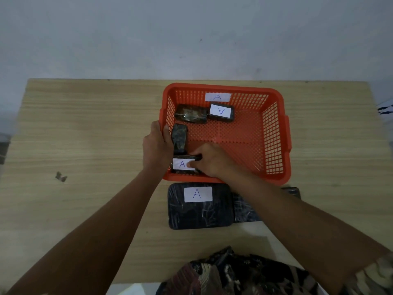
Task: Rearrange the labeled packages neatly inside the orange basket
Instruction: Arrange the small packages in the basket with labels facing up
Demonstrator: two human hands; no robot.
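An orange mesh basket point(274, 133) with an "A" tag on its far wall stands on the wooden table. Inside lie several small black wrapped packages: one at the back left point(191, 117), one with an upside-down "A" label point(221, 112), one standing along the left wall point(180, 138), and one with an "A" label point(182, 165) in the near left corner. My left hand point(156, 145) grips the basket's left rim, its fingers against the standing package. My right hand point(212, 160) is inside the basket, fingers closed on the near labeled package.
In front of the basket lies a large black package with an "A" label point(198, 206), and another dark package point(244, 209) partly hidden under my right forearm. A small scrap point(61, 176) lies on the table point(85, 128) at left. A wall rises behind.
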